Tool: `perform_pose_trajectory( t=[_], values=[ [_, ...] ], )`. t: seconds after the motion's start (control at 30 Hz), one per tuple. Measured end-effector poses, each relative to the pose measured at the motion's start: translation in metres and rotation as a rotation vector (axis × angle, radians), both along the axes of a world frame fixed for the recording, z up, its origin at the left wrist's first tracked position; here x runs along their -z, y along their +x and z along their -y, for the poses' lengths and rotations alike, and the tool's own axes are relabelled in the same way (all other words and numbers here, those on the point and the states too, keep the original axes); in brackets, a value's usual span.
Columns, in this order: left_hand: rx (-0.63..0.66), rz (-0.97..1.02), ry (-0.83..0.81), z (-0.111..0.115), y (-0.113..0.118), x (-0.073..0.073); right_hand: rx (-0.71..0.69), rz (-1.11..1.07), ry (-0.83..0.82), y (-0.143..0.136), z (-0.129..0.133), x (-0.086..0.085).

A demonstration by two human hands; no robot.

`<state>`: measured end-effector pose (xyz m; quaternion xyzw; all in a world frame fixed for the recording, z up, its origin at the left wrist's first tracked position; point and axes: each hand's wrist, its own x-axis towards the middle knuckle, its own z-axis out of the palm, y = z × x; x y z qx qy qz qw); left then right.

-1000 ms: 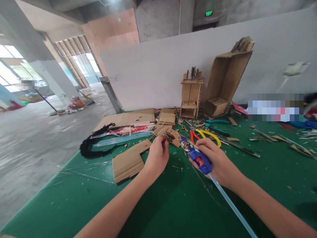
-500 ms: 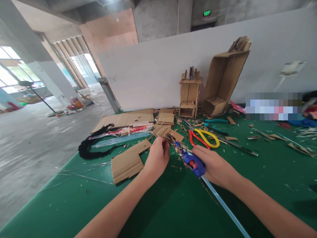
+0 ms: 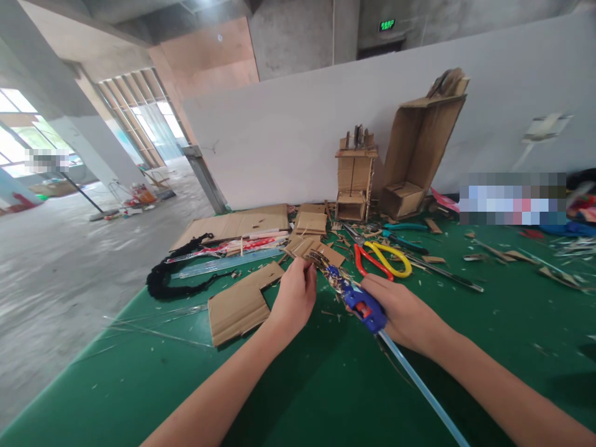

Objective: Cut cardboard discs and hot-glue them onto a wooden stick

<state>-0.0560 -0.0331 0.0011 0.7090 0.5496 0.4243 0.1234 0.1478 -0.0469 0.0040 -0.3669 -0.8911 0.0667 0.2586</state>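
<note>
My right hand [image 3: 388, 304] is wrapped round the grip of a blue glue gun [image 3: 367, 309], which points forward and to the left. A long translucent glue stick [image 3: 421, 388] runs out of its back toward me. Brownish scraps and strings cling to the gun's front. Close by the nozzle, my left hand [image 3: 295, 292] is closed, fingers pinching a small brown piece of cardboard [image 3: 318, 256]; most of that piece is hidden. Whether the nozzle touches it I cannot tell. An L-shaped cardboard sheet [image 3: 239, 304] lies left of my left hand.
Scissors [image 3: 384, 257] with red and yellow handles and teal-handled pliers [image 3: 405, 239] lie beyond the glue gun. A small cardboard structure [image 3: 354, 180] and a taller cardboard box [image 3: 419, 155] stand by the white partition. Black yarn [image 3: 162, 282] and clear sticks [image 3: 158, 329] are at left.
Both hands and the glue gun hold almost the same pose. The whole view has shifted very slightly.
</note>
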Motion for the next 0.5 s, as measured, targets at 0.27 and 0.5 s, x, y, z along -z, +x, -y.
perform_pose_trajectory(
  t=[0.27,0.5],
  values=[
    [0.015,0.004,0.009,0.0003,-0.0005,0.0006,-0.012,0.003,-0.017,0.0017,-0.0006,-0.0007],
    [0.011,0.003,-0.006,0.0018,0.0006,-0.002,-0.009,0.006,-0.059,0.0023,0.0004,-0.0015]
  ],
)
